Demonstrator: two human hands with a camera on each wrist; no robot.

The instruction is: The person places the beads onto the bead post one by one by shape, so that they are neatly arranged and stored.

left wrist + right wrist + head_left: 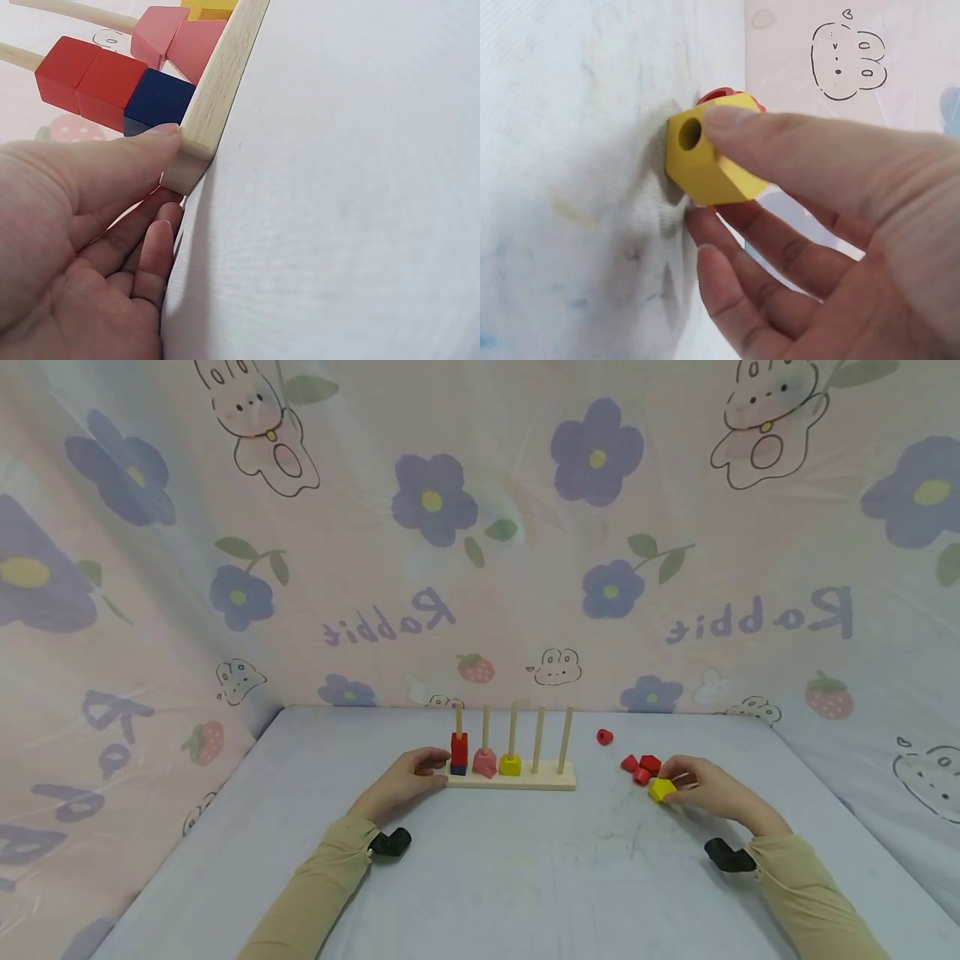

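Note:
My left hand (401, 781) grips the left end of a wooden peg stand (517, 782), thumb on its corner in the left wrist view. Two red blocks (81, 82) sit over a dark blue block (161, 97) on the leftmost peg. Pink blocks (484, 762) are on the second peg and a yellow block (510, 766) on the third; the two right pegs are bare. Right of the stand, my right hand (708, 785) pinches a yellow hexagonal block (705, 154) between thumb and fingers, low over the table. A round hole shows in its face.
Just beyond the right hand lie several loose red blocks, among them a hexagonal one (650, 765). Another red block (604, 737) lies apart, farther back. A printed cloth (510, 585) hangs behind the white-covered table (480, 877).

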